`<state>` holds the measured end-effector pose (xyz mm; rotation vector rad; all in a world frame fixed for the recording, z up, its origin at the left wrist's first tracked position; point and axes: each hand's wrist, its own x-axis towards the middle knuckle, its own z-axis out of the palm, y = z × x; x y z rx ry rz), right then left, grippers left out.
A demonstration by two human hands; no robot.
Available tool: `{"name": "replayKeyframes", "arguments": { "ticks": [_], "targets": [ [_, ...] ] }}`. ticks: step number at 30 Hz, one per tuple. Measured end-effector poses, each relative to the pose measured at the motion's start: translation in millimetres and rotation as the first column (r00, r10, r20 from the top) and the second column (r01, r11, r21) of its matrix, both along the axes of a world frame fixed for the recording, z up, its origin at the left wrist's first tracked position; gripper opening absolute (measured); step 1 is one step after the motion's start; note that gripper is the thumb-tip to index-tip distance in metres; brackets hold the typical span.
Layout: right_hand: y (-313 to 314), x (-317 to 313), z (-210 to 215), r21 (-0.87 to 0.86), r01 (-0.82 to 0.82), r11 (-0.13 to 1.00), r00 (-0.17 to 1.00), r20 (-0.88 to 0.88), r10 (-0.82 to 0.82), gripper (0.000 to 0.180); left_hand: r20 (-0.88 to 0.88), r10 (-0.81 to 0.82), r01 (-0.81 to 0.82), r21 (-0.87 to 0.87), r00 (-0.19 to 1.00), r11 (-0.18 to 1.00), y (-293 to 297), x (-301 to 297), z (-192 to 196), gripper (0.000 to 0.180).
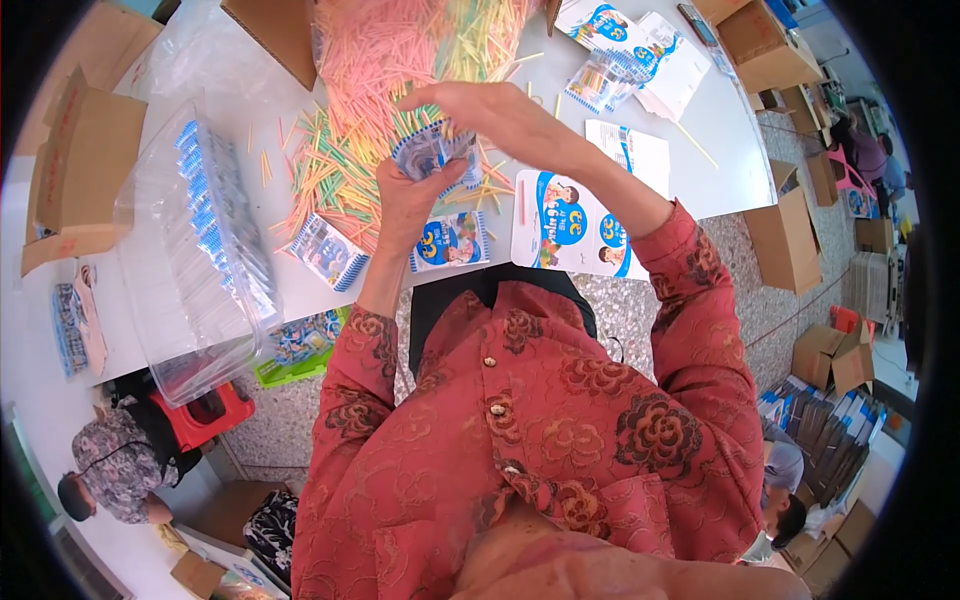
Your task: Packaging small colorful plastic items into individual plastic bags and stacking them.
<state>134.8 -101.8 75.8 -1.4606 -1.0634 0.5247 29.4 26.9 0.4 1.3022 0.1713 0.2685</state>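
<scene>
Here, gripped a small blue-and-white plastic packet (428,150) in the fingers of the left hand (405,206), above a heap of thin pink, yellow and green sticks (330,165). Held the right hand (512,118) close to it, but could not tell whether with open or gripping fingers. Had two similar packets (450,241) nearby on the white surface (735,172), and a long clear plastic tray (152,275) farther left.

The person's left hand (402,203) grips a packet (432,152); the right hand (505,118) is at its top, contact unclear. Coloured sticks (335,165) lie heaped around. Two more packets (450,241) lie nearer the body, and a clear tub (150,275) holding a packet row (215,210) stands left.
</scene>
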Motion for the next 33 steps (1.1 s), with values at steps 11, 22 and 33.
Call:
{"name": "replayKeyframes", "arguments": {
  "ticks": [11, 22, 33],
  "targets": [
    [4.6, -7.2, -7.5, -0.008, 0.137, 0.991, 0.894, 0.432, -0.12, 0.029, 0.037, -0.006, 0.005, 0.023, 0.999, 1.0, -3.2, -2.4, 3.8, 0.024],
    [-37.5, 10.3, -89.1, -0.334, 0.383, 0.861, 0.739, 0.67, -0.069, 0.026, 0.092, 0.077, -0.072, -0.056, 0.993, 0.996, 8.3, -7.6, 1.3, 0.041],
    [-8.6, 23.7, -112.4, -0.463, 0.539, 0.704, 0.643, 0.765, 0.01, 0.01, 0.041, 0.06, -0.059, -0.038, 0.997, 0.998, 7.8, -12.4, 1.6, 0.036]
  ]
}}
